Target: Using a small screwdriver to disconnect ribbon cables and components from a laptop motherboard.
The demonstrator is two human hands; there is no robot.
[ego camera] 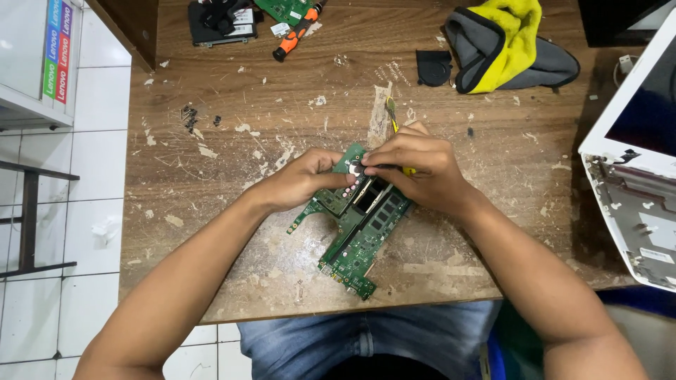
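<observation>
Carefully, my left hand (310, 177) pins the green circuit board (355, 232) flat while my right hand (415, 169), closed around the yellow-handled screwdriver (391, 115), works gently

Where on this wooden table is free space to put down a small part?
Free: the worn wooden table left of the green circuit board, and between yellow-grey cloth and white laptop. Crowded: around both hands, and the back edge by the orange screwdriver.

A scarred wooden table (211, 232) stands on white floor tiles (63, 295) — a black metal frame (29, 211) beside it.
</observation>
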